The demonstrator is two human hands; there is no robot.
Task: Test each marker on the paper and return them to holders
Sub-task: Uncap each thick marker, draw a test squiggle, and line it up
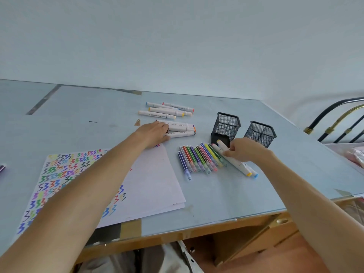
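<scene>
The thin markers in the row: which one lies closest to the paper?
The dark blue thin marker, the leftmost in the row. It also sits lower than the others, its clear cap sticking out towards the table's near edge.

head-worn view, down over table

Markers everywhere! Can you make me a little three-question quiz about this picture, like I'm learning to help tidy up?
1. True or false: markers already stand in the two black mesh holders.
2. Which hand is on the white markers beyond the paper? A) left hand B) right hand
3. Fill in: the thin coloured markers lie in a row next to the ____.

Key
1. False: both holders look empty.
2. A: the left hand rests on them, while the right hand touches fat white markers near the holders.
3. Paper.
</scene>
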